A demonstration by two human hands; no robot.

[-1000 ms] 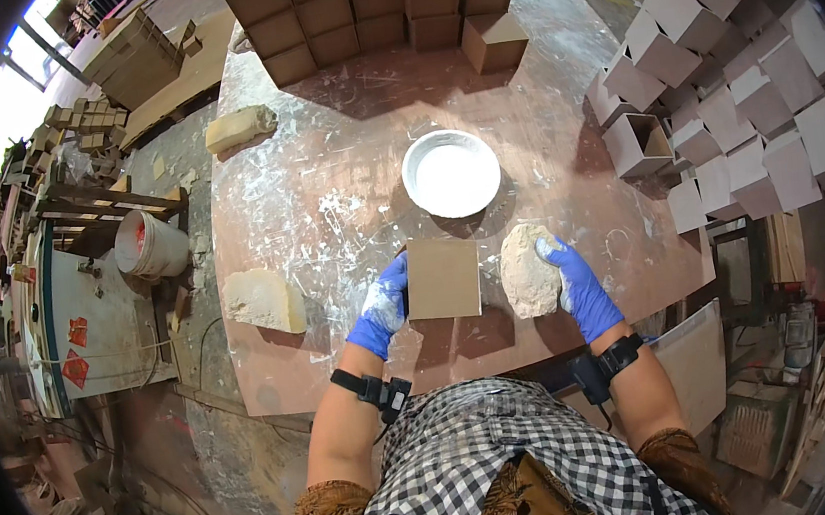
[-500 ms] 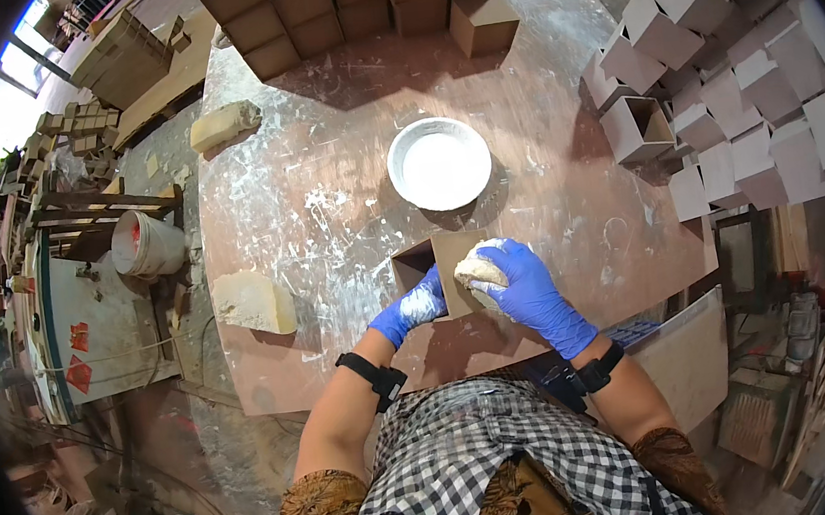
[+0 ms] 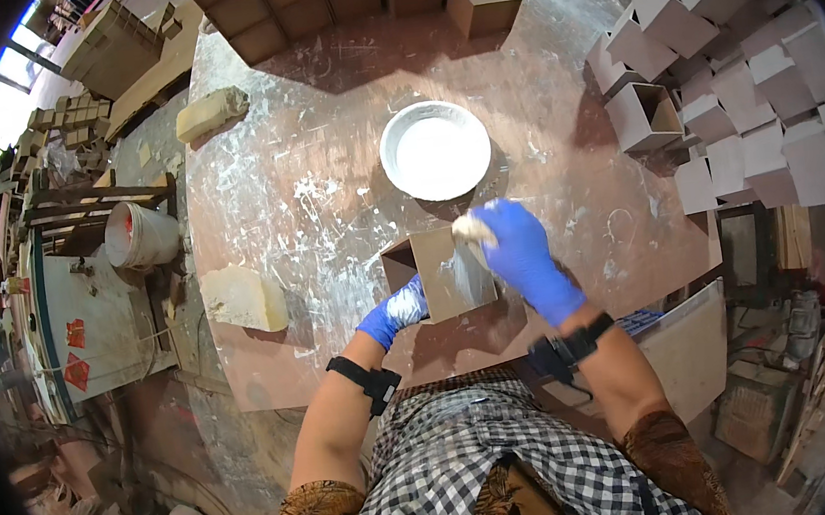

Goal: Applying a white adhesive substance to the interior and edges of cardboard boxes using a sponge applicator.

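The clay box (image 3: 441, 273) sits just below the white bowl (image 3: 434, 150), tilted on edge. The left hand (image 3: 396, 311) braces its lower-left side with curled fingers; the right hand (image 3: 517, 251) closes around a pale sponge (image 3: 471, 228) pressed to its top face. Hard wiping could dent or tip it. I count 1 bowl, 1 box in hand, 2 yellowish blocks (image 3: 243, 297) left of the bowl, and perhaps 20 boxes stacked right.

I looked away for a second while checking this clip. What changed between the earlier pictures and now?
The right hand lifted the pale sponge off the table and brought it left onto the brown box, now pressing it at the top edge. The left hand kept hold of the box's left side; the box now shows an open side. The white bowl and the pale blocks stayed put.
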